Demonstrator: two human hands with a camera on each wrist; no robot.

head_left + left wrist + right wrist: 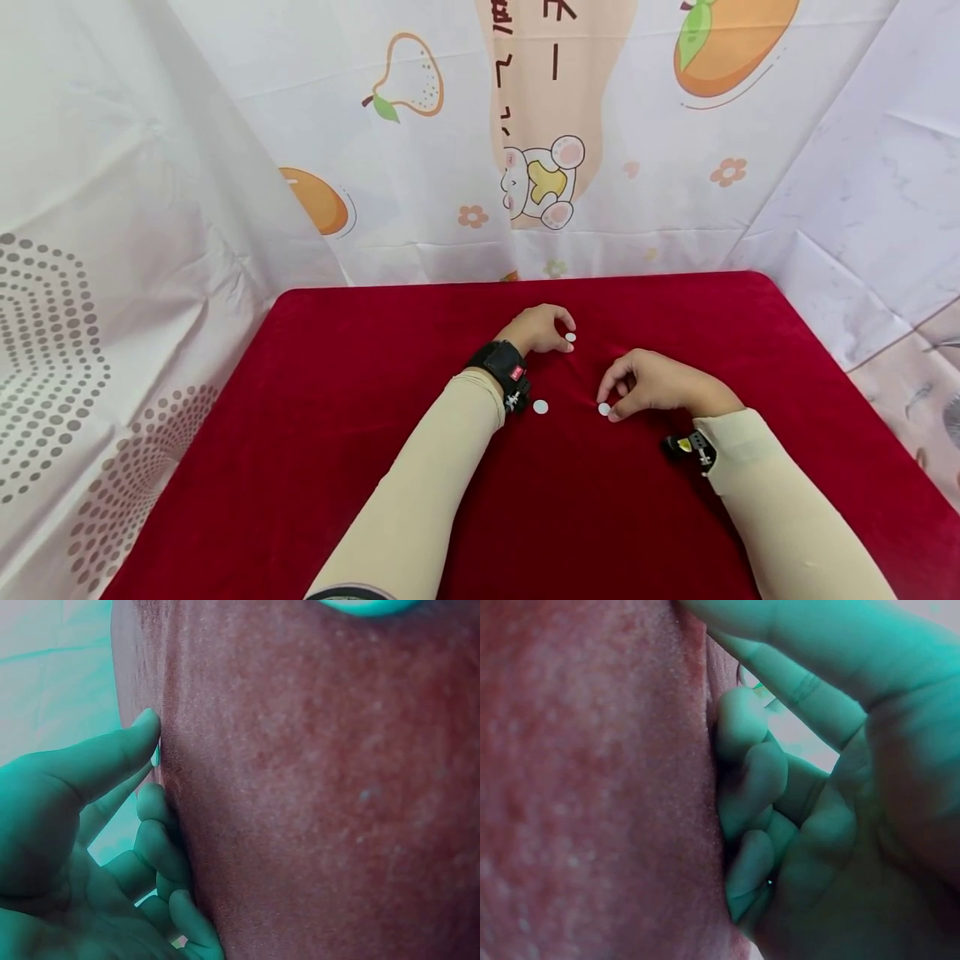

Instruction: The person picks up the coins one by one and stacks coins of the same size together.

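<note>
Three small round white discs show against the red cloth in the head view. My left hand (538,327), farther back, has thumb and forefinger at the edges of one white disc (571,337). The left wrist view shows a thin sliver of this disc (156,756) between the fingertips, low at the cloth. Nearer and to the right, my right hand (651,385) pinches a second white disc (604,409) by its edge. Its other fingers (754,784) are curled against the cloth in the right wrist view, where that disc is hidden. A third white disc (541,407) lies untouched beside the left wrist.
The red cloth (337,433) covers the whole table. A white curtain printed with fruit (450,167) hangs behind the far edge, and more curtain (112,250) closes the left side. Black straps with small cameras (504,367) sit on both wrists.
</note>
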